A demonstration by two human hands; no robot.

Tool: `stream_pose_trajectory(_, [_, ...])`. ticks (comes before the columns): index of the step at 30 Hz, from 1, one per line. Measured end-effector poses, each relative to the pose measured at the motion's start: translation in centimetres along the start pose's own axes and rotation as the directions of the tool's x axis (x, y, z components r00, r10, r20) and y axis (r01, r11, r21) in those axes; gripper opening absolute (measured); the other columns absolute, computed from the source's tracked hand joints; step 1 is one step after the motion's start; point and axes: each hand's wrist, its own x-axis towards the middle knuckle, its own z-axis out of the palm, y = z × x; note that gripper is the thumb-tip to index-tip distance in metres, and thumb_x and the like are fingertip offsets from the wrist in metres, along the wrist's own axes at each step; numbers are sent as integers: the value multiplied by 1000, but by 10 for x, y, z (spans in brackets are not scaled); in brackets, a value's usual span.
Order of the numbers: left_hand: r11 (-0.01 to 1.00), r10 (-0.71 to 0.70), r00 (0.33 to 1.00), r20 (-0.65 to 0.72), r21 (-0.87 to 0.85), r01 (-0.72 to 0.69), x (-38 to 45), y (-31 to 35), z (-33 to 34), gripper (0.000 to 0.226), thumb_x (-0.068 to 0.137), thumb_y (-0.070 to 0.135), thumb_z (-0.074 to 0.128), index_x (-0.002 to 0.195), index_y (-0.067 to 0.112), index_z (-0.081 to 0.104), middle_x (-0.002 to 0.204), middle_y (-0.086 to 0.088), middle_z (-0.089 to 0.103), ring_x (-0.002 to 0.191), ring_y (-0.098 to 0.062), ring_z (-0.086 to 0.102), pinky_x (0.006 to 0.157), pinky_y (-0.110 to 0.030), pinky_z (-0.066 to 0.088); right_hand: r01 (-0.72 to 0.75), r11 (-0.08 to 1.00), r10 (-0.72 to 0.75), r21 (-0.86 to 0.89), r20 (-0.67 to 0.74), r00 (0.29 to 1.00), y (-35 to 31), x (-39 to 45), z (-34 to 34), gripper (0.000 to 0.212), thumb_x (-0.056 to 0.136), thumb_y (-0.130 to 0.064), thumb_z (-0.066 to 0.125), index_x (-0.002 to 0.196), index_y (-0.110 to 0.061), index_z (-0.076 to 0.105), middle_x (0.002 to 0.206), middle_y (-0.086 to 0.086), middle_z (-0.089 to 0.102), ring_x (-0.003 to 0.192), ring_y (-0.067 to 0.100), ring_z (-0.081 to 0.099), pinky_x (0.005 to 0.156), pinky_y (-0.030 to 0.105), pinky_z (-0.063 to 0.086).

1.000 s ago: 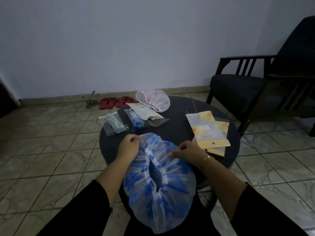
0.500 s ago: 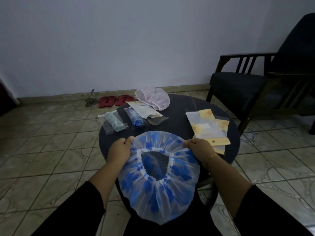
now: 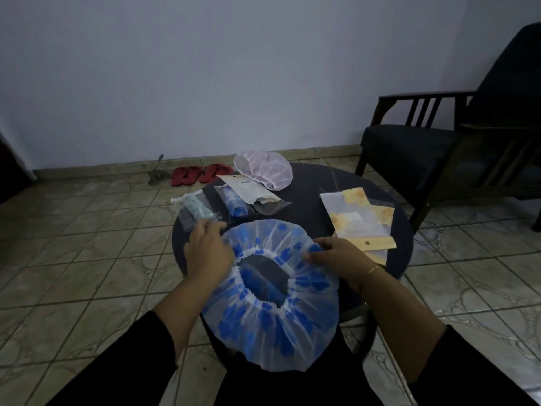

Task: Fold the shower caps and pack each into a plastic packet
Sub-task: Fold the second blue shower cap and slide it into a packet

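Cap [image 3: 272, 315] spread wider | both hands [image 3: 208, 253] grip rim | packet [image 3: 234, 202] holds blue cap

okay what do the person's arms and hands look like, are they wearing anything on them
Both arms wear black sleeves pushed up toward the elbows, leaving the forearms bare. The left hand is bare, with no jewellery visible. The right hand has a thin gold bracelet at the wrist. No gloves or watch.

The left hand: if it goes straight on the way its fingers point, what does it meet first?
Probably the packet with the green cap, lying just beyond the left hand on the table; depth is unclear.
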Motion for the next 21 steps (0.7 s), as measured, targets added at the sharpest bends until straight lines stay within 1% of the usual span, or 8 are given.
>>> stream_pose_trajectory(2, [985, 138, 990, -36, -96, -141, 4, 13, -6, 35, 91, 20, 55, 126, 19, 55, 142, -2, 41, 130, -23, 38, 104, -40, 28, 54, 998, -55, -26, -27, 998, -4, -1, 2, 26, 86, -14, 64, 111, -19, 61, 97, 1, 65, 81, 13, 63, 63, 21, 51])
stream_pose_trajectory(4, [923, 326, 944, -51, -197, -329, 8, 29, -10, 33, 93, 30, 54, 123, 16, 59, 133, -2, 52, 125, -23, 44, 103, -37, 31, 88, 994, -90, -71, -21, 996, -8, -2, 2, 24, 89, -10, 59, 109, -23, 61, 97, 0, 64, 80, 10, 61, 60, 19, 48])
stream_pose_trajectory(7, [869, 467, 879, 92, -232, -437, 15, 50, -13, 39, 92, 45, 55, 123, 23, 60, 117, 6, 61, 110, -14, 53, 99, -37, 40, 132, 984, -129, -117, 32, 991, -16, -5, 1, 24, 92, -10, 55, 109, -26, 59, 92, -6, 62, 78, 6, 58, 58, 15, 45])
stream_pose_trajectory(10, [912, 407, 866, 290, -174, -371, 21, 60, -7, 27, 92, 49, 51, 101, 28, 65, 97, 10, 65, 90, -11, 59, 83, -34, 48, 129, 986, -129, -104, 7, 992, -16, -3, -2, 32, 90, -18, 61, 121, -23, 56, 105, 0, 61, 81, 8, 58, 62, 18, 47])
stream_pose_trajectory(13, [947, 305, 920, 246, -184, -265, 27, 54, -1, 27, 93, 48, 49, 78, 27, 55, 73, 7, 58, 69, -14, 55, 67, -32, 45, 53, 998, -56, -42, -68, 996, -7, -2, -5, 41, 82, -44, 66, 110, -14, 61, 105, 5, 67, 88, 19, 65, 79, 33, 54])
stream_pose_trajectory(16, [958, 235, 949, 212, -216, -189, 27, 43, 1, 39, 96, 45, 45, 63, 25, 42, 61, 3, 46, 59, -16, 46, 60, -32, 37, 32, 994, -32, 109, -1, 999, 7, -7, -9, 70, 59, -69, 72, 99, -12, 71, 101, 8, 72, 95, 26, 68, 94, 45, 51])
stream_pose_trajectory(18, [965, 188, 962, 199, -217, -144, 26, 36, 1, 45, 98, 43, 42, 59, 21, 35, 59, 0, 40, 57, -17, 41, 59, -31, 33, 14, 985, -20, 174, 30, 999, 16, -7, -10, 74, 44, -69, 79, 92, -13, 74, 101, 9, 73, 97, 29, 68, 95, 47, 50])
stream_pose_trajectory(21, [979, 97, 974, 203, -196, -57, 25, 25, 2, 47, 99, 43, 38, 59, 19, 36, 59, -2, 40, 59, -19, 41, 59, -32, 31, -10, 991, 12, 135, -10, 1000, 18, -9, -12, 55, 48, -56, 81, 78, -11, 75, 95, 11, 72, 91, 31, 68, 89, 48, 53])
